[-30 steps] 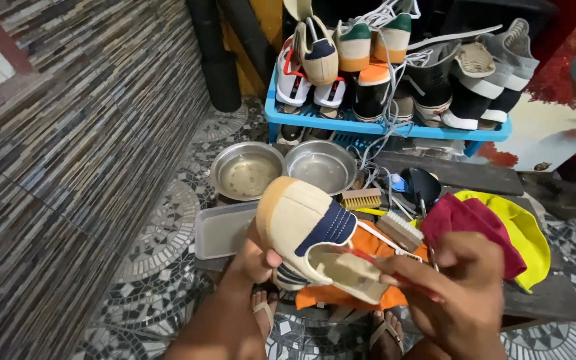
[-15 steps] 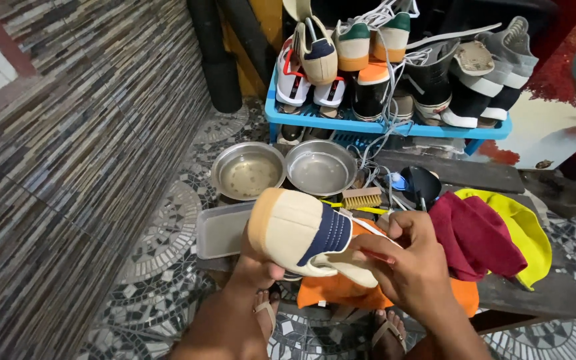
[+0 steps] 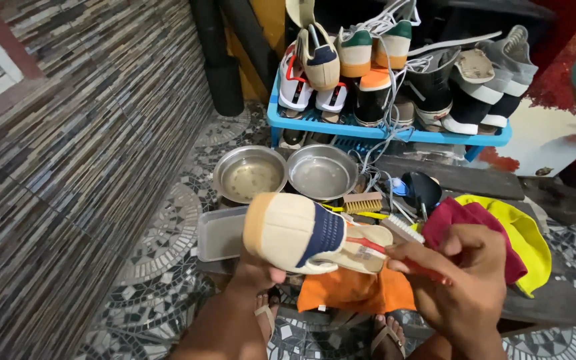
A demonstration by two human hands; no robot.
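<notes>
My left hand (image 3: 259, 272) grips a cream sneaker with a navy side panel (image 3: 295, 230) from below, toe to the left, over my knees. My right hand (image 3: 467, 280) is closed on a red-handled toothbrush (image 3: 403, 230). Its white bristles sit at the heel end of the sneaker, and the handle crosses the shoe's opening. Under the shoe lies an orange cloth (image 3: 355, 293).
A blue rack (image 3: 381, 133) full of sneakers stands at the back. Two metal bowls (image 3: 249, 173) (image 3: 321, 172), a grey tray (image 3: 220, 233), a wooden scrub brush (image 3: 363, 201), and maroon (image 3: 461, 215) and yellow cloths (image 3: 531, 233) lie in front. A tiled wall (image 3: 68, 167) runs along the left.
My right hand has moved up from the lower right to the shoe's heel, and the toothbrush now shows in it. The sneaker has tipped to lie more level.
</notes>
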